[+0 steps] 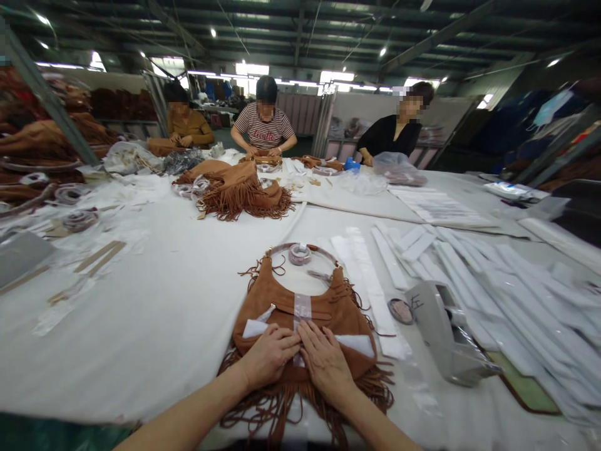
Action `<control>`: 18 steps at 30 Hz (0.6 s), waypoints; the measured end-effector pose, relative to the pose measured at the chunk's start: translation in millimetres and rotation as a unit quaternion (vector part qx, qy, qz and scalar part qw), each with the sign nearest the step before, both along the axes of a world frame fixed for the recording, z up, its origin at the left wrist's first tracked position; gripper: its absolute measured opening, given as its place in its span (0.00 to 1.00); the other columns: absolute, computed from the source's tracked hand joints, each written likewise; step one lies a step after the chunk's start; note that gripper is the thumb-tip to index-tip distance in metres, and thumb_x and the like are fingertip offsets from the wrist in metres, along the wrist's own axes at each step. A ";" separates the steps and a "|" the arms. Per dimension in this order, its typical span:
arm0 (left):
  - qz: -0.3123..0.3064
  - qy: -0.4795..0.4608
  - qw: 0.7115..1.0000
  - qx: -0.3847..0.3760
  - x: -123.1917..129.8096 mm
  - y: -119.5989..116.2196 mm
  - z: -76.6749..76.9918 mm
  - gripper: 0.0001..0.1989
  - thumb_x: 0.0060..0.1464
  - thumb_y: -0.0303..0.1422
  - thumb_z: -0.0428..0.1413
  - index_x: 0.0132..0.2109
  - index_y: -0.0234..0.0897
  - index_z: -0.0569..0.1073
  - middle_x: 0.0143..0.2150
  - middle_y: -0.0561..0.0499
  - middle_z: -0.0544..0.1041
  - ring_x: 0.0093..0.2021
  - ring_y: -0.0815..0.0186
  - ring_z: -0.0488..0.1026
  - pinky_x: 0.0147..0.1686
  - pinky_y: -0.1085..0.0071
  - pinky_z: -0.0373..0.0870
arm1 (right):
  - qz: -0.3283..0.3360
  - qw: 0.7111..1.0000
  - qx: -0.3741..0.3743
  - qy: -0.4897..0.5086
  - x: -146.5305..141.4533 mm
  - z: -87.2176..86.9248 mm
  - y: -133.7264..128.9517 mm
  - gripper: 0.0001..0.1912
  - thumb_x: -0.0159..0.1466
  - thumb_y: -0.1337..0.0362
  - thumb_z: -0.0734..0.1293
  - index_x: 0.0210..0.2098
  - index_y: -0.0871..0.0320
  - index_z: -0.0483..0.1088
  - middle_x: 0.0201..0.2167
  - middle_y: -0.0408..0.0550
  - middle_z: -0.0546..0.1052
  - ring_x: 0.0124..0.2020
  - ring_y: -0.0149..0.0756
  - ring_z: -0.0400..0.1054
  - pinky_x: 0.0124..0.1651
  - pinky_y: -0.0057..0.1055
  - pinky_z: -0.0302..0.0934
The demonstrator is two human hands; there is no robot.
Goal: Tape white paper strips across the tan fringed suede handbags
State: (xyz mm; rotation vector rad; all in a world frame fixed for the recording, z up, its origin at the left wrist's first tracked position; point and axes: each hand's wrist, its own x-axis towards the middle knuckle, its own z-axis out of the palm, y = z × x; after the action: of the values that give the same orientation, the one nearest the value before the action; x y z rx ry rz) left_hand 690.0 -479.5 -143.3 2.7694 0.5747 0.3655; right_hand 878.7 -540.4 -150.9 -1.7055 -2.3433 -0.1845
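Note:
A brown suede fringed handbag (263, 294) lies flat in front of me, its handle pointing away. Across its lower body runs a white padding strip (357, 344), partly covered by my hands. Clear tape (303, 305) goes down the middle of the bag. My left hand (275, 352) rests palm down on the strip from the left, fingers stretched toward the tape. From the other side my right hand (323, 357) lies flat, its fingertips touching or nearly touching the left ones at the tape. Inside the handle loop sits a small wrapped coil (299, 254).
A grey tape dispenser (444, 332) stands at right beside a round dish (401, 311). White strips (507, 294) spread over the right side of the table. Farther off lie more fringed bags (239, 188). Three people, one in a striped shirt (265, 128), are across the table.

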 end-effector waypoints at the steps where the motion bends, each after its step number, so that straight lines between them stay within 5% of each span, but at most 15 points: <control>1: 0.031 0.004 0.999 -0.011 1.4 -6.2 5.0 0.17 0.61 0.34 0.46 0.56 0.43 0.67 0.59 0.49 0.69 0.57 0.59 0.63 0.60 0.52 0.52 | 0.004 1.000 -0.014 -0.001 1.0 0.8 -0.6 0.23 0.67 0.68 0.55 0.61 0.57 0.58 0.61 0.48 0.63 0.63 0.39 0.53 0.60 0.42 0.50; 3: 0.082 0.017 0.996 -0.023 2.9 -19.9 11.3 0.26 0.59 0.46 0.47 0.61 0.42 0.62 0.63 0.46 0.64 0.61 0.51 0.58 0.61 0.41 0.43 | 0.016 0.999 -0.040 0.001 2.9 6.4 -5.6 0.24 0.66 0.70 0.54 0.62 0.58 0.56 0.62 0.49 0.63 0.63 0.39 0.53 0.61 0.42 0.49; 6: 0.079 0.054 0.995 -0.022 0.9 -35.4 9.0 0.45 0.52 0.57 0.48 0.68 0.37 0.46 0.69 0.42 0.49 0.66 0.39 0.44 0.59 0.32 0.34 | 0.024 0.998 -0.064 0.008 3.3 17.4 -25.0 0.27 0.66 0.68 0.55 0.64 0.59 0.51 0.64 0.50 0.59 0.65 0.40 0.49 0.63 0.45 0.47; 10: 0.057 0.093 0.994 0.002 -6.0 -37.4 -3.1 0.40 0.56 0.49 0.47 0.68 0.37 0.44 0.71 0.46 0.42 0.68 0.40 0.35 0.60 0.33 0.32 | 0.034 0.997 -0.066 -0.023 3.3 16.2 -56.2 0.37 0.62 0.58 0.62 0.67 0.57 0.45 0.67 0.53 0.49 0.66 0.50 0.43 0.63 0.54 0.43; 14: 0.025 0.117 0.992 0.037 -12.4 -26.8 -8.2 0.37 0.57 0.43 0.48 0.68 0.38 0.44 0.71 0.46 0.42 0.68 0.44 0.36 0.61 0.37 0.39 | 0.057 0.995 -0.027 -0.075 14.2 0.6 -59.9 0.36 0.60 0.72 0.60 0.66 0.51 0.48 0.66 0.49 0.53 0.65 0.44 0.48 0.65 0.49 0.41; 18: -0.018 0.136 0.989 0.056 -15.8 -14.2 -7.8 0.39 0.55 0.43 0.51 0.68 0.38 0.43 0.71 0.46 0.43 0.67 0.43 0.39 0.60 0.38 0.45 | 0.098 0.990 -0.017 -0.099 26.5 1.7 -52.4 0.35 0.59 0.76 0.58 0.64 0.51 0.52 0.65 0.48 0.57 0.64 0.41 0.51 0.65 0.46 0.42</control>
State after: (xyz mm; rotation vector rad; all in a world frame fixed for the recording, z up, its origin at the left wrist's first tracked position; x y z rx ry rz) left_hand 674.2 -493.7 -151.1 2.9571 0.5812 0.0111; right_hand 905.3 -592.8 -149.2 -1.5214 -2.6544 -0.2912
